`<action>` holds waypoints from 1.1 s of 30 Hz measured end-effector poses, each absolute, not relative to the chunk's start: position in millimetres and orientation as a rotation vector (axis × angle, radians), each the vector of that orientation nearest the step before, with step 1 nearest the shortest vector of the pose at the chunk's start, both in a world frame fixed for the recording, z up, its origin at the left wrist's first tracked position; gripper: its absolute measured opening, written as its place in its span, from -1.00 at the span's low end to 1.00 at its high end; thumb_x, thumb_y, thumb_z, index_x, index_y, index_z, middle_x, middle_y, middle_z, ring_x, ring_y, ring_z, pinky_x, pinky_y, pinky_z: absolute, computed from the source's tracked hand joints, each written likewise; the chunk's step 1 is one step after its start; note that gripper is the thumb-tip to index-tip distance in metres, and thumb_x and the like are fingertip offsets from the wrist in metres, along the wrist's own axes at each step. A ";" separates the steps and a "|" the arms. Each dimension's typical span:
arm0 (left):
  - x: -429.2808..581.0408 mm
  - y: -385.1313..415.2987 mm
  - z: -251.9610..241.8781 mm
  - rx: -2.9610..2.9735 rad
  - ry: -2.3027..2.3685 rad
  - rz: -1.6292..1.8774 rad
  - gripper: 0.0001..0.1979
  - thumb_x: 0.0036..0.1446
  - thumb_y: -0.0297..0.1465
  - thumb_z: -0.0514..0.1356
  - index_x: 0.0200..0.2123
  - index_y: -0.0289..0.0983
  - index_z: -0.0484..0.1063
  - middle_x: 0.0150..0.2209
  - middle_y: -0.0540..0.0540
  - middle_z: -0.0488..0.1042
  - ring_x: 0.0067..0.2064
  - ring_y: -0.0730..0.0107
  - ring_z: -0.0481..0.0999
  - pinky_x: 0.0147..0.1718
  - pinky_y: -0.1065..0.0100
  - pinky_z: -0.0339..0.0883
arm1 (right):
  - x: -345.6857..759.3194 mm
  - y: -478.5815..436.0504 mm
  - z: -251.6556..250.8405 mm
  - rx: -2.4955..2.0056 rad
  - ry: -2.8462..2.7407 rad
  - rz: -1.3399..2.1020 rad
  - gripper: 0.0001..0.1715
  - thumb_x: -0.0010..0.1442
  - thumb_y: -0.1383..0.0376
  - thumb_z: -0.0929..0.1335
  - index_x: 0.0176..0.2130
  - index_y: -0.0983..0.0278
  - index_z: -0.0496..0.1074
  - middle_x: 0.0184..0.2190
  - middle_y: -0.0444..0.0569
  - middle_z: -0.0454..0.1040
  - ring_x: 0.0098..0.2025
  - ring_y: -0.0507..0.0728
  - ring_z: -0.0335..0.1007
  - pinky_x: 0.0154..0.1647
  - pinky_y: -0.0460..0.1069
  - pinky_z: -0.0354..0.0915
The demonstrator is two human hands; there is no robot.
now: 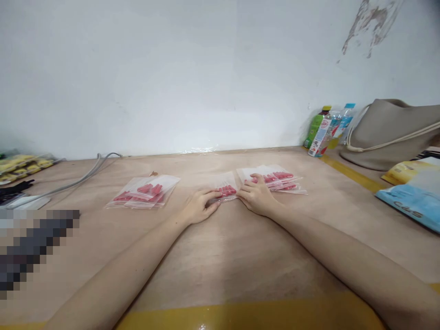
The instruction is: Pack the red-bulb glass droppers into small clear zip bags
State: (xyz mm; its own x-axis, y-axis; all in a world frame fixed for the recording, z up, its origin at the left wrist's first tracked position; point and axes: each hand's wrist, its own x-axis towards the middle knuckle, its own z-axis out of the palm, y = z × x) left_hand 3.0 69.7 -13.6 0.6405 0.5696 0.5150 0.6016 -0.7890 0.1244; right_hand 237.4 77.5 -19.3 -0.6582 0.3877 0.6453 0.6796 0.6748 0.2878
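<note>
A small clear zip bag (pixel 226 191) with red pieces in it lies flat on the table in front of me. My left hand (pixel 201 205) grips its left side, fingers over the edge and thumb along the lower corner. At the right edge, my right hand (pixel 256 196) pinches the same bag, its index finger raised over the neighbouring pile. That pile of clear bags (pixel 278 178) with red pieces sits just behind and right of my right hand. To the left, apart from my left hand, is another pile of similar bags (pixel 143 192). The undersides of my fingers are hidden.
Bottles (pixel 319 130) and a grey-beige bag (pixel 388 133) stand at the back right, with blue and yellow packages (pixel 412 201) before them. A grey cable (pixel 85 174) and yellow-black packs (pixel 24 167) lie at the left. A white wall (pixel 206 78) closes the back.
</note>
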 end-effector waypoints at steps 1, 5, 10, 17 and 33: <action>4.0 68.2 -13.0 -2.772 -1.010 -0.845 -0.71 0.13 -0.39 0.10 -0.06 -0.21 0.37 -0.09 -0.10 0.44 -0.10 0.31 0.44 -0.14 0.27 0.34 | 237.2 77.3 -18.4 -0.825 -2.344 -0.701 -0.72 0.16 0.43 0.21 -0.47 0.26 0.43 -0.48 -0.09 0.46 -0.40 0.02 0.26 0.02 0.14 -0.11; 9.7 63.9 -12.0 -2.673 -1.046 -0.861 -0.72 0.10 -0.31 0.14 -0.10 -0.22 0.39 -0.19 -0.10 0.49 -0.18 0.27 0.47 -0.10 0.15 0.28 | 237.7 76.8 -17.0 -0.822 -2.348 -0.656 -0.74 0.15 0.43 0.22 -0.46 0.24 0.43 -0.53 -0.13 0.44 -0.39 0.03 0.26 -0.01 0.13 -0.11; 24.6 70.1 -15.9 -2.609 -0.935 -0.866 -0.78 0.12 -0.29 0.14 -0.17 -0.21 0.42 -0.17 -0.09 0.48 -0.13 0.28 0.44 -0.03 0.13 0.18 | 235.9 78.0 -21.0 -0.816 -2.318 -0.649 -0.76 0.19 0.34 0.21 -0.40 0.24 0.43 -0.49 -0.11 0.45 -0.34 0.06 0.26 -0.03 0.11 -0.09; 40.6 80.6 -20.2 -2.532 -0.720 -0.823 -0.82 0.17 -0.47 0.03 -0.33 -0.26 0.43 -0.30 -0.07 0.52 -0.26 0.37 0.47 -0.15 0.25 0.27 | 228.8 77.3 -23.9 -0.808 -2.293 -0.629 -0.76 0.18 0.33 0.20 -0.42 0.27 0.40 -0.48 -0.09 0.44 -0.34 0.06 0.24 -0.03 0.12 -0.09; 11.3 83.0 -8.8 -2.351 -0.478 -0.853 -0.86 0.16 -0.48 0.06 -0.40 -0.26 0.39 -0.43 0.02 0.52 -0.39 0.48 0.49 0.00 0.12 0.22 | 236.3 76.9 -18.0 -0.790 -2.210 -0.652 -0.78 0.18 0.35 0.22 -0.43 0.26 0.40 -0.50 -0.13 0.45 -0.37 0.03 0.26 0.03 0.13 -0.17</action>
State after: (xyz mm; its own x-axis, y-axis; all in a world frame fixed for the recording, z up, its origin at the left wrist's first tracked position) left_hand 11.3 83.0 -8.8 0.7303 0.1287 0.6709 0.5045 -0.7637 -0.4027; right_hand 236.3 76.9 -18.0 -0.5756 0.3446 0.7415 0.6921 0.6883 0.2173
